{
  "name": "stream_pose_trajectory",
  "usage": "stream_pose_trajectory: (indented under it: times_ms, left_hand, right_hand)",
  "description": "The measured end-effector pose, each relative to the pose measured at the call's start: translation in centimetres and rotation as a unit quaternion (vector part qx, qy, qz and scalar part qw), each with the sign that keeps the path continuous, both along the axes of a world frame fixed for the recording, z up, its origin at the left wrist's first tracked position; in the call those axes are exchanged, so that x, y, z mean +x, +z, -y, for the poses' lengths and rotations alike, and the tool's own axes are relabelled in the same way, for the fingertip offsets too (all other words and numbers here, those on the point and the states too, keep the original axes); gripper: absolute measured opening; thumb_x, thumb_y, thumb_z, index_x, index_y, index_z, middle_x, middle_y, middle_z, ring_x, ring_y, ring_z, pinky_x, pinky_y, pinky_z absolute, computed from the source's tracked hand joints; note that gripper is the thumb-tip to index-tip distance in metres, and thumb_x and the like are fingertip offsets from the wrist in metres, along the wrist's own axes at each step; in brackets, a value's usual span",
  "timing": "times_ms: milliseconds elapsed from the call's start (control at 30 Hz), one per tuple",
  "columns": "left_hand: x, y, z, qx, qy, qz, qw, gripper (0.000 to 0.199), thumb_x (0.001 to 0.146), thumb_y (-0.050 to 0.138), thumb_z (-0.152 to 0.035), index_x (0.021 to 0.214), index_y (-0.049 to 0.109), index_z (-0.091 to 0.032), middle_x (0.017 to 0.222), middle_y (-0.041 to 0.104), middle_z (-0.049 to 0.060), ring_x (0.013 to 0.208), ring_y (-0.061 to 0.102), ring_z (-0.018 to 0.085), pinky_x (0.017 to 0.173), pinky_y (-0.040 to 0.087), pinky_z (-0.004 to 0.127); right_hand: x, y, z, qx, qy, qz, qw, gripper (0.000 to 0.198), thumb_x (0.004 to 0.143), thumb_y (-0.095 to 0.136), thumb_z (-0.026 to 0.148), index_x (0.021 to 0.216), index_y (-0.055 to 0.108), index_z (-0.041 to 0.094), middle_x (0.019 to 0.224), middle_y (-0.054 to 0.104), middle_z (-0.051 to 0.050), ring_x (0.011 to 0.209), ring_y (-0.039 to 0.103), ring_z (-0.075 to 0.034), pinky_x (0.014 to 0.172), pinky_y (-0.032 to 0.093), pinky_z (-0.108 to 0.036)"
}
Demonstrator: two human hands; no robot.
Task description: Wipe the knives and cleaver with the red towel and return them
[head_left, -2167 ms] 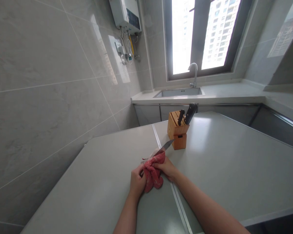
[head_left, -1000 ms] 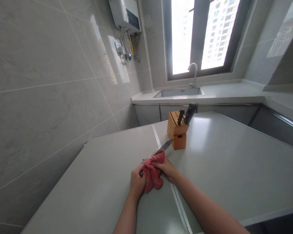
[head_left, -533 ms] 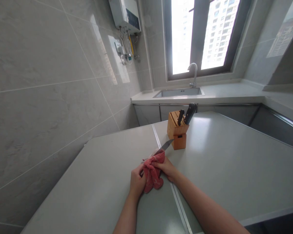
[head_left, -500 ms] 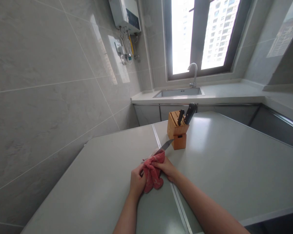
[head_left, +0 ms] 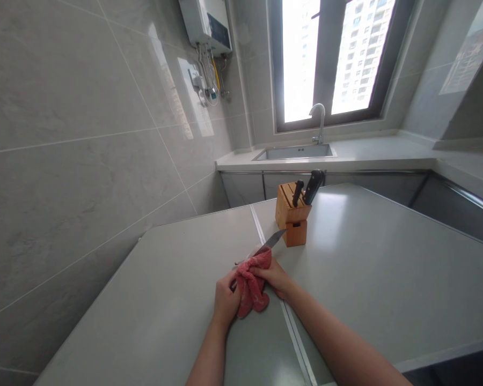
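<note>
My left hand (head_left: 227, 297) is closed around the handle end of a knife (head_left: 274, 239), whose blade points away and to the right. A red cloth (head_left: 253, 287) is wrapped over part of the blade and hangs down between my hands. My right hand (head_left: 277, 277) pinches the cloth against the knife from the right. Most of the handle is hidden by my left fingers and the cloth. Just beyond the blade tip stands a wooden knife block (head_left: 292, 214), with two black-handled knives (head_left: 314, 186) upright in its slots.
The pale table (head_left: 177, 279) has a metal seam (head_left: 293, 332) running across it under my hands. Behind it lie a counter (head_left: 374, 151) with a sink (head_left: 293, 153) and a faucet (head_left: 319, 123), below a window. A tiled wall (head_left: 84, 177) rises on the left.
</note>
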State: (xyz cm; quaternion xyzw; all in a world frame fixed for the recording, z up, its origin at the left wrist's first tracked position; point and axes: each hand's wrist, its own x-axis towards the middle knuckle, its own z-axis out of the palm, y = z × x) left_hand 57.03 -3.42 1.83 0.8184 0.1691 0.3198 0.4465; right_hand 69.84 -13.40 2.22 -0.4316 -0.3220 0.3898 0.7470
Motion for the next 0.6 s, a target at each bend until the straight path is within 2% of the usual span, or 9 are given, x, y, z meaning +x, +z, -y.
stream_pose_trajectory:
  times_ms: [200,600]
  left_hand:
    - [-0.07,0.12,0.08,-0.010,-0.005,0.007,1.000,0.023,0.080,0.055,-0.027,0.089,0.070,-0.012,0.087,0.073,0.005,0.081,0.064,0.021,0.073,0.048,0.027]
    - [-0.04,0.36,0.10,-0.005,0.001,0.002,1.000,0.024,0.080,0.054,-0.028,0.088,0.071,-0.013,0.086,0.073,0.006,0.080,0.063,0.022,0.074,0.049,0.028]
  right_hand:
    - [0.00,-0.06,-0.04,0.002,0.001,-0.002,1.000,0.037,0.063,0.080,0.030,0.095,0.065,0.018,0.098,0.071,-0.007,0.097,0.065,-0.027,0.092,0.048,-0.043]
    - [-0.05,0.19,0.10,-0.001,0.005,0.001,1.000,0.038,0.062,0.081,0.033,0.094,0.066,0.018,0.100,0.071,-0.008,0.098,0.065,-0.027,0.093,0.047,-0.044]
